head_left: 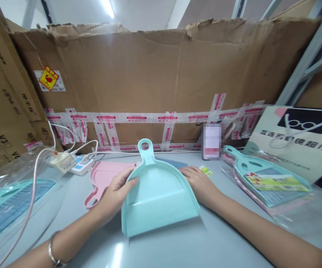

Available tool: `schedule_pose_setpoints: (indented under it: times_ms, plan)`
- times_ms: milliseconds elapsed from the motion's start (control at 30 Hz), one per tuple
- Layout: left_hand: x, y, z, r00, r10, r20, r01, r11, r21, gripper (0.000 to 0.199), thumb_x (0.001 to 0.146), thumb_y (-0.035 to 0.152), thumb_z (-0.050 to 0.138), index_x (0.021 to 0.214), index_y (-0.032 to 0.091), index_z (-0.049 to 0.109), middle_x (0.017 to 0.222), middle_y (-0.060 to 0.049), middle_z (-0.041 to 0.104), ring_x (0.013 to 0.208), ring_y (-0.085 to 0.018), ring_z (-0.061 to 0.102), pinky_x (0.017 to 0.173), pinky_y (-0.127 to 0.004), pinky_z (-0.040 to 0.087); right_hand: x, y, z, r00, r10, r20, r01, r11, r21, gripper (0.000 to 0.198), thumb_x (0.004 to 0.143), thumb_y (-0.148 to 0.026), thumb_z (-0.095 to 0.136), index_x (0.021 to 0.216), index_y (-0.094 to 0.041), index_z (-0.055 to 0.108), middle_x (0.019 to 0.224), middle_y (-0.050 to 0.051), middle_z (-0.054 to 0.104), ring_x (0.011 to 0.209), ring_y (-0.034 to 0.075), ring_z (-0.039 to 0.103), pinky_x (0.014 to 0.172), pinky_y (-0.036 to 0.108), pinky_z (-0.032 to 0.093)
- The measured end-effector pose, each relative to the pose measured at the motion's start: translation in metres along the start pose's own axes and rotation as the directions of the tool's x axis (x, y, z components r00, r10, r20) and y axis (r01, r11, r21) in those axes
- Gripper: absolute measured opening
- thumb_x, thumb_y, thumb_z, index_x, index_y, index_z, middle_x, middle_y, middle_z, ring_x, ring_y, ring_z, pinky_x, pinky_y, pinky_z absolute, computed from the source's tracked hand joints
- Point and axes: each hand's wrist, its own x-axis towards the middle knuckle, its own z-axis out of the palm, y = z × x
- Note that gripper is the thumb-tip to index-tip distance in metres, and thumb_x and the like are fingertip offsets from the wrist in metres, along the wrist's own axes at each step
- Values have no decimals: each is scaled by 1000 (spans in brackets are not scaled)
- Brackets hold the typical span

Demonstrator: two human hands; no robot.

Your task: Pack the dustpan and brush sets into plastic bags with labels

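A mint-green dustpan (158, 186) is tilted up in front of me, its looped handle at the top and its wide lip toward me. My left hand (122, 186) grips its left rim, thumb on the inner face and fingers partly behind. Beside the right rim is my right hand (197, 180), fingers bent and their tips partly hidden; what they hold, if anything, is unclear. Behind the pan, a strip of blue bristles (173, 163) shows close to my right fingers. A pink dustpan (108, 173) lies on the table behind my left hand.
Bagged mint brush-and-dustpan sets lie at right (272, 182) and left (18, 197). A phone (212, 141) leans against the large cardboard box (150, 74). A power strip (82, 164) with cables and a printed carton (297, 141) stand around the grey table (161, 249).
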Motion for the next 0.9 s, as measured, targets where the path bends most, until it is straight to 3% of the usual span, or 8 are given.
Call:
schedule_pose_setpoints:
  times_ms: [200, 300, 367, 400, 467, 533, 667, 900]
  plan:
    - [-3, -1, -5, 995, 16, 101, -11, 999, -52, 33, 80, 36, 55, 112, 25, 58, 93, 1, 64, 83, -16, 58, 70, -22, 45, 5, 22, -25, 914, 146, -378, -159, 987, -3, 21, 83, -20, 45, 91, -19, 65, 92, 8, 70, 83, 22, 63, 89, 45, 37]
    - [-1, -1, -4, 995, 8, 96, -5, 1000, -28, 34, 80, 36, 54, 112, 24, 58, 95, 0, 65, 84, -17, 58, 72, -23, 45, 6, 38, -51, 681, 463, -567, -343, 886, 312, 18, 79, -32, 52, 87, -20, 64, 84, 8, 69, 78, 23, 61, 79, 44, 42]
    - [2, -2, -2, 997, 1, 78, -2, 1000, 12, 36, 80, 37, 53, 113, 22, 57, 100, -1, 65, 89, -19, 58, 75, -25, 46, 6, 41, -68, 497, 705, -507, -315, 690, 652, 21, 74, -41, 57, 83, -22, 62, 83, 6, 66, 73, 22, 60, 68, 39, 46]
    - [3, -3, -1, 998, -7, 60, 5, 1000, 29, 37, 80, 37, 52, 113, 21, 57, 101, -2, 65, 90, -20, 58, 76, -26, 46, 6, 39, -75, 462, 783, -416, -250, 565, 786, 23, 71, -44, 60, 81, -24, 61, 81, 4, 65, 70, 21, 59, 63, 35, 46]
    - [5, -5, 2, 999, -31, 13, 30, 998, 52, 40, 80, 39, 52, 114, 20, 56, 104, -3, 65, 93, -21, 59, 77, -27, 46, 6, 27, -85, 532, 816, -225, -149, 352, 924, 26, 64, -48, 65, 76, -25, 61, 77, 2, 65, 65, 18, 58, 57, 32, 46]
    - [6, -6, 4, 998, -60, -22, 62, 997, 52, 43, 79, 42, 52, 115, 19, 55, 105, -4, 65, 95, -23, 59, 78, -29, 47, 6, 8, -88, 683, 724, -91, -189, 296, 936, 27, 61, -49, 67, 72, -25, 63, 74, 2, 65, 64, 18, 58, 57, 30, 45]
    - [8, -9, 6, 997, -60, -49, 62, 997, 41, 44, 81, 48, 48, 115, 20, 56, 113, -4, 63, 106, -23, 55, 87, -31, 44, 8, -35, -74, 863, 496, 94, -360, 475, 803, 26, 72, -47, 58, 71, -22, 66, 68, 2, 65, 64, 18, 58, 56, 28, 44]
    - [5, -7, 10, 992, 6, 128, -31, 981, 191, 48, 75, 42, 60, 117, 21, 54, 117, -5, 60, 106, -24, 55, 90, -34, 44, 8, -53, -44, 911, 377, -164, -242, 815, 527, 17, 83, -33, 48, 73, -21, 55, 72, 3, 59, 69, 19, 55, 64, 31, 42]
